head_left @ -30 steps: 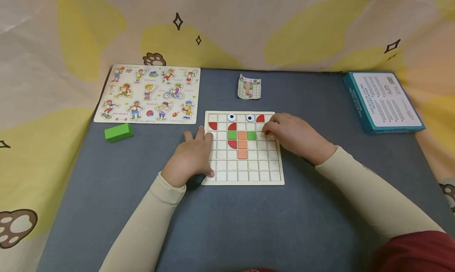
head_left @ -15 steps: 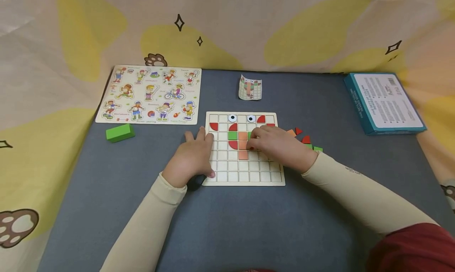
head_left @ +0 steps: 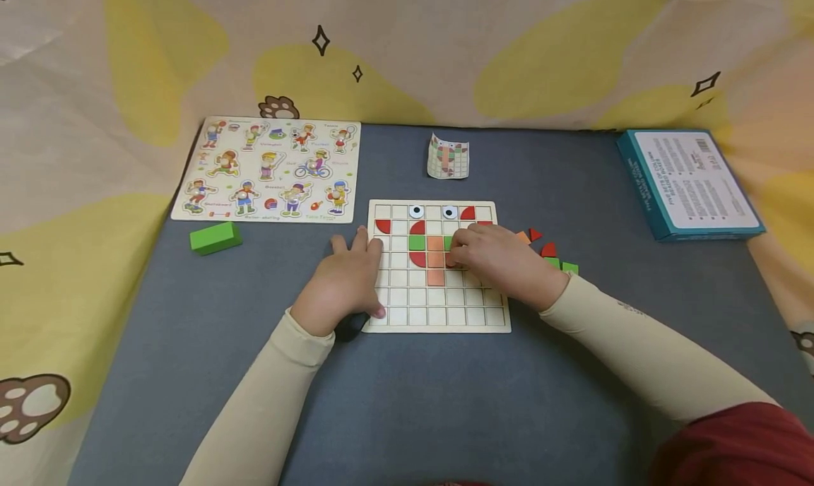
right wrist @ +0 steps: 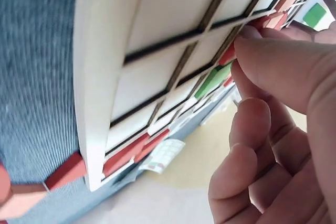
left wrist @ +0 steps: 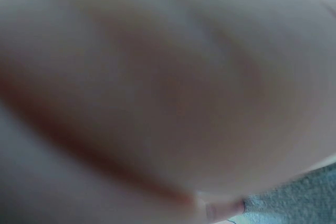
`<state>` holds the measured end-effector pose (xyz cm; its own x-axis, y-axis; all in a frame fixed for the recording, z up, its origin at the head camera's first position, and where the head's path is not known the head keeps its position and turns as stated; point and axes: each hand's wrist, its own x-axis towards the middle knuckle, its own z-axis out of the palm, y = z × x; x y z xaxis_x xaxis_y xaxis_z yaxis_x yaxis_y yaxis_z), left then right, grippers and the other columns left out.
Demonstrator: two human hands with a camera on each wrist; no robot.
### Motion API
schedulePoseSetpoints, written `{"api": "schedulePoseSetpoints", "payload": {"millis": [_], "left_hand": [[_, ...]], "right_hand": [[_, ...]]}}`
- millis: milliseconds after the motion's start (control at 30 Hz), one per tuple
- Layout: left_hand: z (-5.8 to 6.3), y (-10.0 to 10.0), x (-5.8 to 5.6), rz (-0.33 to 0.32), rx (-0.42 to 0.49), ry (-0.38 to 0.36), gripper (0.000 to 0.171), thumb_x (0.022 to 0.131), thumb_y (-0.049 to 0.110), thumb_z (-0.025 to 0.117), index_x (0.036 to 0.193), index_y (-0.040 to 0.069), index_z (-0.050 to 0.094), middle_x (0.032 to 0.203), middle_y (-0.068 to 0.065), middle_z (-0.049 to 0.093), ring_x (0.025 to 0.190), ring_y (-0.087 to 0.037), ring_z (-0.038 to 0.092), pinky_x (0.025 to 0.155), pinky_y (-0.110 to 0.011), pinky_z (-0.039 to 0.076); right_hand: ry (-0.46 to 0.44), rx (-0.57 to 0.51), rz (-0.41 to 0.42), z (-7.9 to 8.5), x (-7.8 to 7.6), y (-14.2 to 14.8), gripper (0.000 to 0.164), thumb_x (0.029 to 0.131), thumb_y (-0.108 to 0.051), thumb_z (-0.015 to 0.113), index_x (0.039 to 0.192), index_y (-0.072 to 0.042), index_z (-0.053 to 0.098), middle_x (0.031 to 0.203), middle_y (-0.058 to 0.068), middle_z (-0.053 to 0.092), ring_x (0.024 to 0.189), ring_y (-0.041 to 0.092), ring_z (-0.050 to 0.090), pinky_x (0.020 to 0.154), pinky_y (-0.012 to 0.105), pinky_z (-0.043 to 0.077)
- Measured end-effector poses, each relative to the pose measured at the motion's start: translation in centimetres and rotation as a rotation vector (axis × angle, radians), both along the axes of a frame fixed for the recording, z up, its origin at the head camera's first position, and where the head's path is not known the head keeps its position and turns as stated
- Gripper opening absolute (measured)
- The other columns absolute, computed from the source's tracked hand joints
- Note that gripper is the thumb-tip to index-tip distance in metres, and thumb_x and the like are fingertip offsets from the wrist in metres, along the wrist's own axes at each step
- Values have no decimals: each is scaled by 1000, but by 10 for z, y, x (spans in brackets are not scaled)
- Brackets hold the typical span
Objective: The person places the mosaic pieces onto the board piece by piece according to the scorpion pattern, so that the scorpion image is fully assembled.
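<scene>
A wooden grid board (head_left: 439, 309) lies on the grey mat and holds two eye tiles, red quarter-rounds, green squares and an orange column. My left hand (head_left: 350, 267) rests flat on the board's left edge. My right hand (head_left: 456, 254) is over the board's middle right, its curled fingertips pinching a small red piece (head_left: 451, 261) right of the orange column. The right wrist view shows the fingers (right wrist: 273, 61) on that red piece (right wrist: 228, 55), beside a green square (right wrist: 212, 80) on the board (right wrist: 157, 19). Blurred skin fills the left wrist view.
Loose red, orange and green pieces (head_left: 547, 253) lie just right of the board. A pattern card (head_left: 447, 159) stands behind it. A picture puzzle (head_left: 270, 168) and a green block (head_left: 215, 237) are at the left, and a teal box (head_left: 689, 182) at the far right.
My right hand moved from the board's upper right corner to its middle, uncovering the loose pieces and a red piece on the board. Over the last half second it barely shifted. The left hand stayed.
</scene>
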<state>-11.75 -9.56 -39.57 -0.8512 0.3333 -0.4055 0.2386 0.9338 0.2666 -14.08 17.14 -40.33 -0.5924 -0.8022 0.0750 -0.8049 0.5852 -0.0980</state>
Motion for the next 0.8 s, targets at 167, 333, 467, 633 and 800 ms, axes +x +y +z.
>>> {"api": "schedulePoseSetpoints", "payload": {"millis": [167,333,467,633,800], "left_hand": [[1,0,0,-1,5,4,113,67,31,102,153,-7,39,166,-35,24,137,-61,28,77,-53,61],[1,0,0,1,7,-3,111,68,30,101,153,-6,40,166,-34,23,136,-60,29,77,-52,61],[2,0,1,2,7,-8,111,68,31,101,153,-6,40,166,-34,23,137,-60,28,76,-51,61],[0,0,0,4,-2,-7,112,68,31,101,154,-6,39,166,-34,23,137,-60,28,76,-51,61],[-1,0,0,2,-3,-2,113,68,31,101,154,-6,39,166,-34,23,138,-61,27,76,-52,61]], "right_hand": [[-24,-41,-24,0,-2,0,21,87,3,80,97,-15,82,96,2,72,88,22,67,84,40,56],[-124,-85,-177,18,-6,13,13,93,-10,80,106,-13,82,101,2,74,92,22,67,84,42,57],[-144,-71,-346,37,-10,42,17,95,-11,80,112,-9,81,107,6,75,93,25,67,83,46,58],[-153,1,-491,45,-7,84,17,95,-9,79,111,-5,81,106,11,77,91,28,66,78,49,58],[-223,32,-467,35,0,115,12,93,-6,81,105,-6,82,107,10,77,97,30,66,83,52,57]]}}
